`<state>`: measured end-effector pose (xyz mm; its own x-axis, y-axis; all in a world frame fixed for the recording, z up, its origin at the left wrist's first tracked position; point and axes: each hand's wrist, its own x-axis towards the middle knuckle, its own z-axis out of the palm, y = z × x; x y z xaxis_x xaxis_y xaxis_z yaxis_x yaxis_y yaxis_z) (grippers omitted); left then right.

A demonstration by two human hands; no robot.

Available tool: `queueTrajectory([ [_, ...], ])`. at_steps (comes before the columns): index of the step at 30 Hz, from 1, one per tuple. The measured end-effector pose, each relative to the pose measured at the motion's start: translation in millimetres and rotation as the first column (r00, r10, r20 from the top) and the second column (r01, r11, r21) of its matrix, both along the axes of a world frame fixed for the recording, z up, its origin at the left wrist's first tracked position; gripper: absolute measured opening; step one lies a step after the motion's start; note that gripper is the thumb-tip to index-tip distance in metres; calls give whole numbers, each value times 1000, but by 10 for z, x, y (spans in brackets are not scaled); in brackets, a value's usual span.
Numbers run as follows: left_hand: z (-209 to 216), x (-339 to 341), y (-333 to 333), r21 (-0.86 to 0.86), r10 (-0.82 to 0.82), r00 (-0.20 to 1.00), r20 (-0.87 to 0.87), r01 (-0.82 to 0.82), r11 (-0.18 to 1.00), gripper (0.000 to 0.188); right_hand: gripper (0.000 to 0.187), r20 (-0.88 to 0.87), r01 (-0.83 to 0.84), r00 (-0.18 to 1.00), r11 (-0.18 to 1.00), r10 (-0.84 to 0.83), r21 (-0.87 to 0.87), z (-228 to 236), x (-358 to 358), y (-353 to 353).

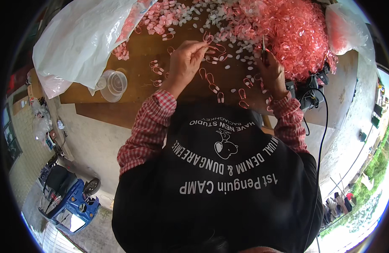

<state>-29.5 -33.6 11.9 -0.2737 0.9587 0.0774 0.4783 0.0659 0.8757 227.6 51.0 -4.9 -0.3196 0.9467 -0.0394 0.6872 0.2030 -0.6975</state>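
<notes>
We see our left hand (pixel 184 63) resting on the wooden surface (pixel 135 90) with the fingers bent together, pinching one small pink plastic loop (pixel 208 39) at the fingertips, just in front of the hand. It seems we hold the loop low and close to the surface so that it stays steady between the fingers.

Our right hand (pixel 272 71) is closed around a thin dark tool (pixel 263 46), which stands nearly upright above the fist; we cannot tell what kind of tool it is. The tool points toward the big heap of pink loops (pixel 295 33) that lies just beyond and to the outside of this hand, probably so that new pieces are easy to reach.

Between and near both hands, single loops and small white oval pieces (pixel 228 19) are scattered. Far to the outside of the left hand stands a clear plastic cup (pixel 113 85), and beyond it lies a large white plastic bag (pixel 82 38).
</notes>
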Motion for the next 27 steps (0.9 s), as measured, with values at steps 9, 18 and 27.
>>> queueTrajectory([
  [9, -67, -3, -197, -8, -339, 889, -308, 354, 935, 12, 27, -53, -237, 971, 957, 231, -168, 88, -5, -380],
  [18, -400, 199, -416, -12, -383, 879, -285, 396, 918, 19, 46, 9, -359, 929, 906, 371, -223, 97, -117, -488],
  [27, 71, 328, -217, -162, 83, 550, 831, 98, 982, 26, 57, -139, -404, 910, 912, 391, -73, 318, -230, -353],
])
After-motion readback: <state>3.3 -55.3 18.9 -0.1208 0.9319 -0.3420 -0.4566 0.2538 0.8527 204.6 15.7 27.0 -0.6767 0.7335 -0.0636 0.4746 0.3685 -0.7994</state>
